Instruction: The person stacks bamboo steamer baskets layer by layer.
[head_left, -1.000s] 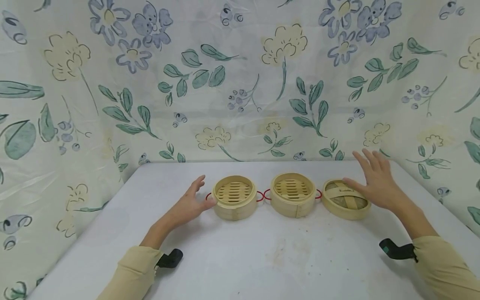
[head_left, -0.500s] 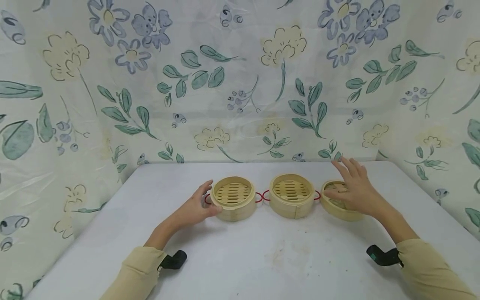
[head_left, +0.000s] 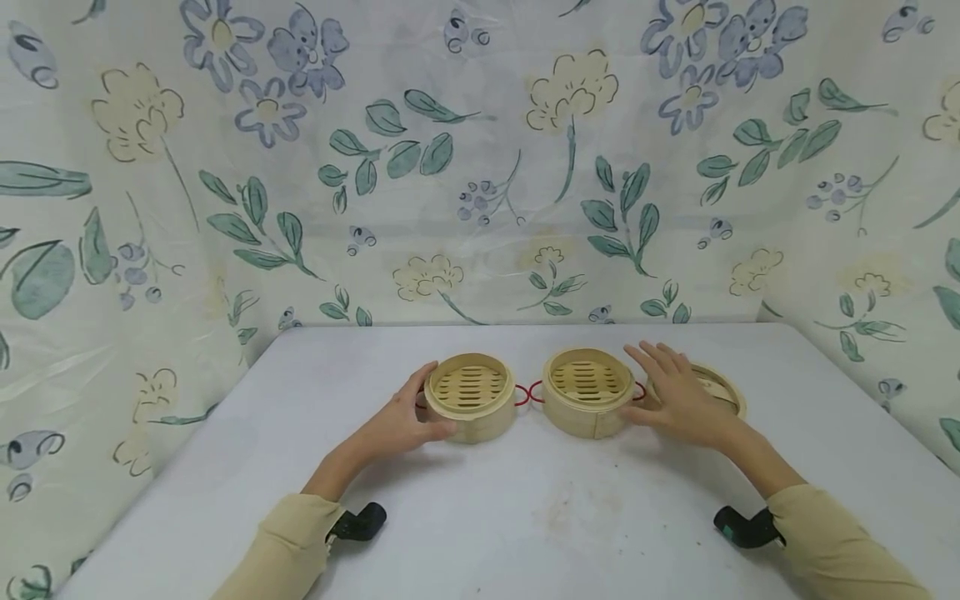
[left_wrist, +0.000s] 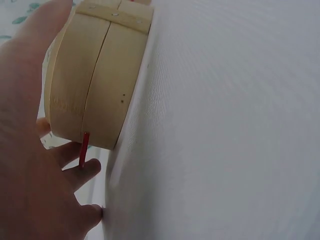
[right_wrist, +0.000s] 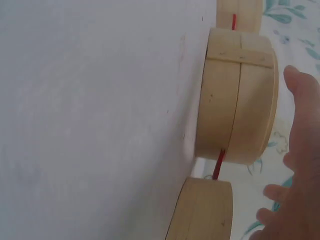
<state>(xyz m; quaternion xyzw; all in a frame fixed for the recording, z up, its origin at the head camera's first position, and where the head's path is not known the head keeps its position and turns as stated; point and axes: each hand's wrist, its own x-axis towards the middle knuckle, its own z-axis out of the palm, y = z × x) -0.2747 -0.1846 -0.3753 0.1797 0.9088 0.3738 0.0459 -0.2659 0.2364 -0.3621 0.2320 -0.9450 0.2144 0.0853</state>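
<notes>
At the centre of the white surface (head_left: 525, 517) we see two bamboo steamer baskets side by side. The left hand (head_left: 397, 427) cups the left basket (head_left: 469, 407) from its 8 o'clock side, fingers curled round its wall. The right hand (head_left: 678, 400), fingers straight and spread, rests beside the right basket (head_left: 587, 402) at 3 o'clock, over the lid (head_left: 722, 387).

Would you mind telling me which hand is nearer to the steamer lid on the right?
Right. The right hand hovers just in front of the lid; the left hand holds the far-left steamer basket, two baskets away.
</notes>
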